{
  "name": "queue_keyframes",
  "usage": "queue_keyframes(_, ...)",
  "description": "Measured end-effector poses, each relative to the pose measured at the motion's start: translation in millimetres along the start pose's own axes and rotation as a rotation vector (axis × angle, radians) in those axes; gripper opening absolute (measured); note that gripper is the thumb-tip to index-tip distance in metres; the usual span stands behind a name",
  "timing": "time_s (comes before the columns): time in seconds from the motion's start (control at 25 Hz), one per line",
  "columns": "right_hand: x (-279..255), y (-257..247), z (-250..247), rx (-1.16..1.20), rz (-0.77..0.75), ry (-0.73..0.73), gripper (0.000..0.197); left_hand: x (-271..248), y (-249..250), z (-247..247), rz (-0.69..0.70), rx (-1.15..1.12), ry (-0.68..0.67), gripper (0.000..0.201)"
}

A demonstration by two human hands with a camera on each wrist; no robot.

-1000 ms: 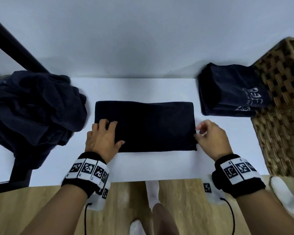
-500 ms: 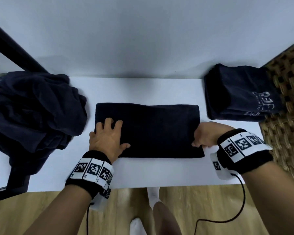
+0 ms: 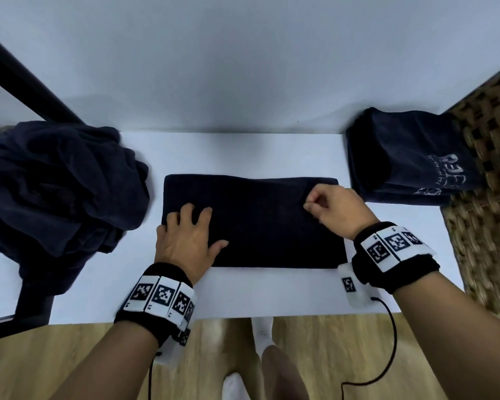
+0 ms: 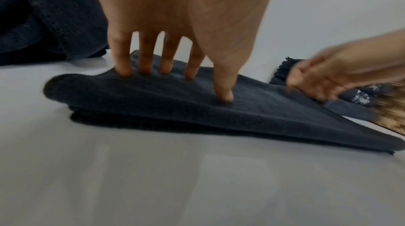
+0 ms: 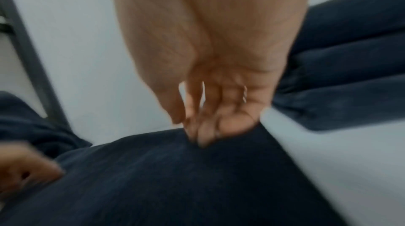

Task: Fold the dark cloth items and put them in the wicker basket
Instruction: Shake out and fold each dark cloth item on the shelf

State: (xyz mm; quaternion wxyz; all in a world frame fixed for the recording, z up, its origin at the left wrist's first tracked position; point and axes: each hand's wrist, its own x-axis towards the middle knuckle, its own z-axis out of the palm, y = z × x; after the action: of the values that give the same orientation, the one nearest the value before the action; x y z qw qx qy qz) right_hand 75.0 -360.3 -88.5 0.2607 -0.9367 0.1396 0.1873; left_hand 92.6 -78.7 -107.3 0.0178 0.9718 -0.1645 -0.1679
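Head view: folding a dark cloth (image 3: 251, 223) on the white table (image 3: 243, 290).
Left hand (image 3: 185, 241), fingers spread flat, anchors the left end so the right hand (image 3: 334, 210), pinching the right edge, can carry it leftward; a second ago that hand was only reaching the edge beside the wicker basket (image 3: 491, 215).

Folded cloth (image 3: 254, 220) lies between heap (image 3: 55, 186) left and basket (image 3: 485, 197) right.
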Motion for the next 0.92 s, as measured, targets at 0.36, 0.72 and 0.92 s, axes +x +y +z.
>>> queue_keyframes(0.36,66.5,-13.2,21.3,0.048,-0.166,0.087,0.023,44.7,13.0,-11.0,-0.070,-0.012,-0.020,0.067)
queue_keyframes(0.72,-0.3,-3.4,20.8,0.197,0.300,-0.263,0.023,88.6,50.4,-18.3,0.210,0.053,0.150,0.035)
queue_keyframes(0.92,-44.4,-3.0,42.6,0.167,0.299,-0.296,0.043,-6.7,32.2,24.1,0.467,-0.055,0.184,0.032)
